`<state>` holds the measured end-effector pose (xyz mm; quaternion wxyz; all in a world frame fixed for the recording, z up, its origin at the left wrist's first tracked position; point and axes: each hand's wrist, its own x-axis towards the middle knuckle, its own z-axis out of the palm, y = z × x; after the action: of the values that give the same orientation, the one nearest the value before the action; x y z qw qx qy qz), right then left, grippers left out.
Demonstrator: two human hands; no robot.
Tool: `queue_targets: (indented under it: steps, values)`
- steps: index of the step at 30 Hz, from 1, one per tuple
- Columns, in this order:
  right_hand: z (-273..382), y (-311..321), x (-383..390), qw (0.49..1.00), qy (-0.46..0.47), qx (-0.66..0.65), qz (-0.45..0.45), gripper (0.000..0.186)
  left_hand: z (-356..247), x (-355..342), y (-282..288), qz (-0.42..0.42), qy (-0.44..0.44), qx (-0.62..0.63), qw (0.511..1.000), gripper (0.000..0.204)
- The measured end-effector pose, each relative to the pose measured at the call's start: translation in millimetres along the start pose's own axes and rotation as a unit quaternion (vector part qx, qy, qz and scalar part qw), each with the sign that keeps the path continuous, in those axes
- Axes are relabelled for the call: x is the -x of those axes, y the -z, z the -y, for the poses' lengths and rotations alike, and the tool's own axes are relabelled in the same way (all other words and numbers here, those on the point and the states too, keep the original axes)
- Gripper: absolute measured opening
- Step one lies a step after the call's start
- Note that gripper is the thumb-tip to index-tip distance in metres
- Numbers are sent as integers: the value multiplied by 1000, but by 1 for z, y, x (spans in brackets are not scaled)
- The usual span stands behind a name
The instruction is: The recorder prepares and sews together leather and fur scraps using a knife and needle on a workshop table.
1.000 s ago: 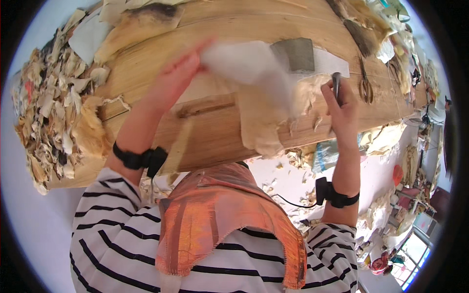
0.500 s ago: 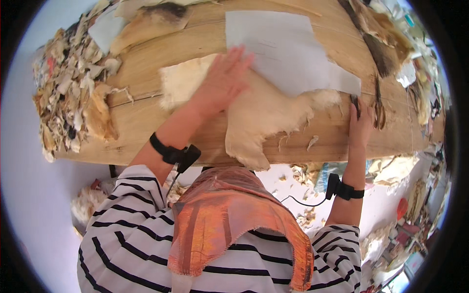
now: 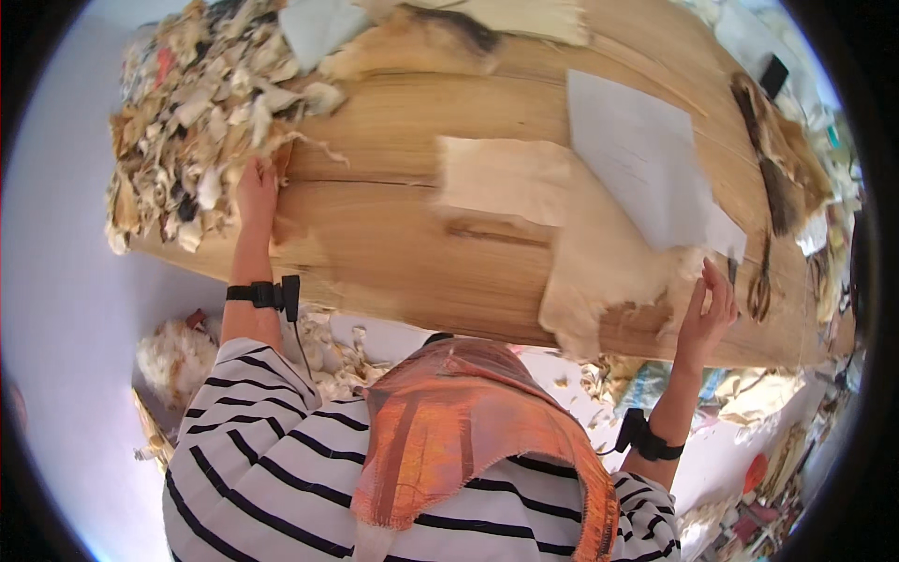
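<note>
My left hand (image 3: 257, 195) is at the right edge of a scrap pile, its fingers closed on a brown hide scrap (image 3: 283, 220) that is partly hidden and blurred. My right hand (image 3: 709, 314) is by the lower right of a cream fur hide (image 3: 604, 253), fingers loosely bent and apart. Just beyond its fingertips a small dark-handled tool (image 3: 732, 270) lies at the corner of a white paper sheet (image 3: 637, 155). The sheet overlaps the hide. A cream rectangular piece (image 3: 506, 178) adjoins the hide on the left.
The heap of hide scraps (image 3: 201, 103) covers the left end of the wooden table (image 3: 403, 225). Scissors (image 3: 760, 286) lie right of my right hand, below a dark brown fur piece (image 3: 782, 155). A tan and black pelt (image 3: 412, 45) lies at the far side.
My left hand has left the cream hide and reached the scrap pile on the left. My right hand has come off the dark-handled tool. The whole view has swung left.
</note>
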<state>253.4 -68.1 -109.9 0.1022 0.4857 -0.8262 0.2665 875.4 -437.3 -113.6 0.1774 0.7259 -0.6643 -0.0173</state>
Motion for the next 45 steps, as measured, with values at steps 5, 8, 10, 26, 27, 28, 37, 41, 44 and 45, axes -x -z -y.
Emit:
queue_targets:
  steps: [5, 8, 10, 26, 27, 28, 37, 41, 44, 45]
  values:
    - [91, -7, -4, 997, 69, -35, -17, 21, -14, 12, 58, 95, 113, 645, 750, 36]
    - [141, -18, -2, 992, 111, -61, -23, 19, -27, 35, 74, 128, 148, 676, 710, 37]
    - [168, -28, 1, 989, 121, -88, 3, 20, -33, 52, 71, 166, 146, 638, 737, 40]
    - [302, -115, 37, 951, 89, -182, 232, 25, -69, 20, 24, 91, -266, 332, 900, 22]
    - [299, -114, 37, 951, 85, -180, 236, 24, -72, 9, 30, -5, -216, 327, 920, 22]
    - [297, -114, 37, 951, 89, -187, 229, 24, -74, 12, 34, -19, -252, 337, 907, 22]
    - [285, -107, 37, 935, 51, -242, 254, 21, -57, 30, 37, 239, -508, 33, 827, 42]
    - [287, -108, 39, 902, -15, -376, 213, 22, -65, 17, 34, -53, -401, 12, 915, 41]
    - [289, -104, 44, 901, -47, -364, 232, 22, -106, 52, 8, 0, -537, 92, 839, 35]
    - [286, -99, 46, 894, -31, -370, 249, 23, -118, 65, 2, 94, -613, 74, 781, 29]
